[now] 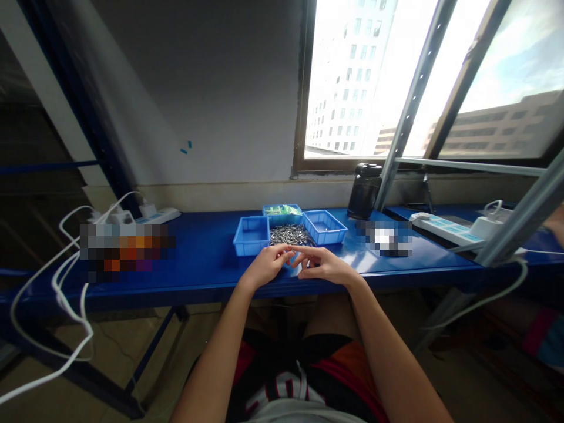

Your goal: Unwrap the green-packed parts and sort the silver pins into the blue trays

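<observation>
My left hand (267,264) and my right hand (323,265) rest together on the blue bench (207,258), fingertips meeting just in front of a pile of small metal pins (288,234). Both hands are pinched around a tiny part between them, too small to name. The pins lie in a blue tray between two more blue trays: one on the left (251,235) and one on the right (325,227) that holds a few small pieces. Behind them stands a blue tray with green parts (282,211).
A black jar (365,190) stands by the window sill. White power strips lie at the back left (152,215) and at the right (445,229), with white cables hanging off the left edge (57,294). Slanted metal rack posts (520,223) cross on the right.
</observation>
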`<state>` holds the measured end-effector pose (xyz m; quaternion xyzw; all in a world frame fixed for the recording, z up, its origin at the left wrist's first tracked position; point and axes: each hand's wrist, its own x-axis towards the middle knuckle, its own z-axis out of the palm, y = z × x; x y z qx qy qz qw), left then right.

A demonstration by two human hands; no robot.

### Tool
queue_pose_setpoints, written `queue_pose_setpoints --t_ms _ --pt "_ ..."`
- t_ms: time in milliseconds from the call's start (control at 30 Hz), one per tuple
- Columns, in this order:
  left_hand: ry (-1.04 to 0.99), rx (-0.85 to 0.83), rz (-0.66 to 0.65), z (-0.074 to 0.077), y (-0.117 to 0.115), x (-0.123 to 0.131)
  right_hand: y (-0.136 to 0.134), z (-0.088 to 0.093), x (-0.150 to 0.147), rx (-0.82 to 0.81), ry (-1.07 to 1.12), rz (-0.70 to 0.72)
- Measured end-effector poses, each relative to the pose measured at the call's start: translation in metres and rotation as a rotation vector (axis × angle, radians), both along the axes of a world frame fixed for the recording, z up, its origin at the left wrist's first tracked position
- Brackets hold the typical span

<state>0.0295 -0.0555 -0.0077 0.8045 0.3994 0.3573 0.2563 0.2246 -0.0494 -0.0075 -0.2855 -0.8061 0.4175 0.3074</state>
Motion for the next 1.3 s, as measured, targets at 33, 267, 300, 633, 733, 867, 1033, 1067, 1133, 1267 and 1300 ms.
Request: queue_pose_setpoints --t_ms 33,267,300,633,733,867,1033,1067,1133,1267,1300 --pt "-0.002 -0.001 0.002 0.0001 -0.0002 0.0003 0.0003 -0.0004 0.0002 -0.001 0.001 0.001" --pt "0.003 0.006 0.025 0.0008 0.0005 0.001 -0.0002 -0.0036 -0.0013 0.021 0.055 -0.117" --pt "0.006 0.004 0.033 0.0009 0.0005 0.001 -0.0004 -0.0036 -0.0019 0.029 0.071 -0.153" --pt "-0.01 -0.005 0.072 0.0002 -0.0002 0.0015 -0.0006 -0.0012 -0.0034 0.154 0.02 -0.34" --pt "-0.019 0.002 0.081 -0.0003 0.0006 0.0011 0.0013 -0.0026 -0.0035 0.155 0.015 -0.349" --pt "-0.02 -0.007 0.086 -0.0012 0.0015 0.0011 0.0054 -0.0064 -0.0041 0.124 0.051 -0.393" --pt "-0.008 0.01 0.084 -0.0016 0.0013 0.0013 0.0081 -0.0096 -0.0039 0.108 0.065 -0.366" --pt "-0.005 0.01 0.084 -0.0014 0.0011 0.0013 0.0079 -0.0094 -0.0038 0.106 0.069 -0.361" --pt "-0.002 0.008 0.087 -0.0007 0.0007 0.0014 0.007 -0.0086 -0.0036 0.107 0.067 -0.355" --pt "-0.003 0.009 0.088 0.0006 -0.0002 0.0013 0.0053 -0.0068 -0.0042 0.112 0.06 -0.35" --pt "-0.001 0.007 0.084 0.0008 -0.0004 0.0012 0.0051 -0.0067 -0.0044 0.107 0.062 -0.349"
